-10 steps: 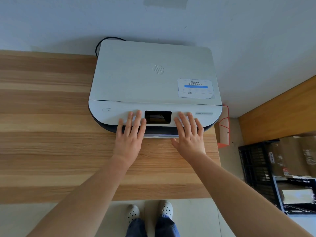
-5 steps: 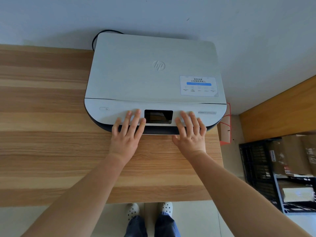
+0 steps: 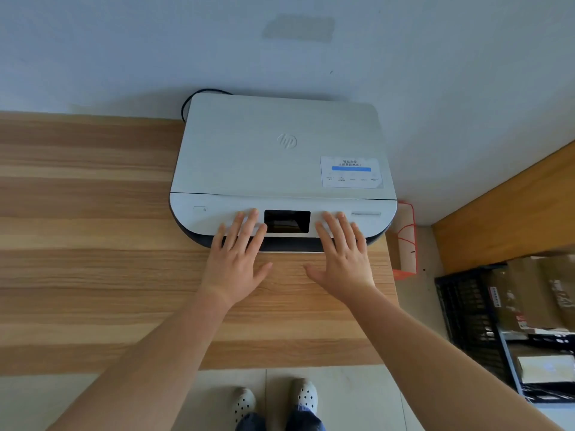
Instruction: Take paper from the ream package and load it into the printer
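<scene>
A white printer (image 3: 280,150) with a dark base sits at the back right of the wooden table (image 3: 93,244), against the wall. Its dark screen (image 3: 287,221) is in the middle of the front panel. My left hand (image 3: 238,262) lies flat with fingers spread, fingertips on the front panel left of the screen. My right hand (image 3: 340,259) lies flat the same way to the right of the screen. Neither hand holds anything. No loose paper and no ream package shows on the table; the tray front below the panel is closed in.
A black cable (image 3: 189,102) loops behind the printer's back left corner. A red-trimmed paper bag (image 3: 404,241) stands on the floor right of the table. Black crates (image 3: 466,312) with cardboard boxes (image 3: 529,293) sit at the right. My feet (image 3: 277,399) are below the table's front edge.
The slim white edge visible under the printer's front one second ago is gone from sight. Both thumbs have spread outward; the hands stay on the front panel. The camera has tilted slightly.
</scene>
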The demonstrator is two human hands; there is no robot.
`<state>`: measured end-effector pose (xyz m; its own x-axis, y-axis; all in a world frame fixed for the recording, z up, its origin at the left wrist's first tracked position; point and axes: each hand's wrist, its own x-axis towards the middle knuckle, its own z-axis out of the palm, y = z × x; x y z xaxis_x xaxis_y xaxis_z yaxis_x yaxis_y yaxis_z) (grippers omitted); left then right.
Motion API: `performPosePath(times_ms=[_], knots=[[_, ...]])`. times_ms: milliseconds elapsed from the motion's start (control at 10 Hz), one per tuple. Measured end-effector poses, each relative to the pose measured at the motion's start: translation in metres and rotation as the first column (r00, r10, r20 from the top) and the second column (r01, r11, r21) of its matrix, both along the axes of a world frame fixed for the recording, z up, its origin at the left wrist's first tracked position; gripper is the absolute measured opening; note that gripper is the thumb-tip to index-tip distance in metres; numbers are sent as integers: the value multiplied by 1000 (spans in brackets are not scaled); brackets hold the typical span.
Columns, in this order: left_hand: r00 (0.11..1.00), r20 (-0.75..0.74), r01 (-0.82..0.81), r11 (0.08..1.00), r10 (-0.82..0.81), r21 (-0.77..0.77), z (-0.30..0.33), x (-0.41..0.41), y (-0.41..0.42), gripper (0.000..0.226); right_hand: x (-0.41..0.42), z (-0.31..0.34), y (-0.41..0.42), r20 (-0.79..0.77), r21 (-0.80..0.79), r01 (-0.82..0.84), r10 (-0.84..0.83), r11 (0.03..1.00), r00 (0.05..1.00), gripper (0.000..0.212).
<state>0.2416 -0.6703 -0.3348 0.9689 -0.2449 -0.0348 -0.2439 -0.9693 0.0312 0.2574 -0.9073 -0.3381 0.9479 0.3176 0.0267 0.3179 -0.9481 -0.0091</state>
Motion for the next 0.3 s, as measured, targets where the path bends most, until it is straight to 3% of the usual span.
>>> performPosePath(times_ms=[200, 300], knots=[[983, -183, -16, 990, -9, -137, 55, -10, 3, 75, -18, 57, 7, -218, 132, 67, -37, 989, 975, 84], [974, -224, -112, 945, 42, -307, 84, -19, 0, 78, -24, 86, 10, -274, 201, 114, -56, 973, 960, 80]])
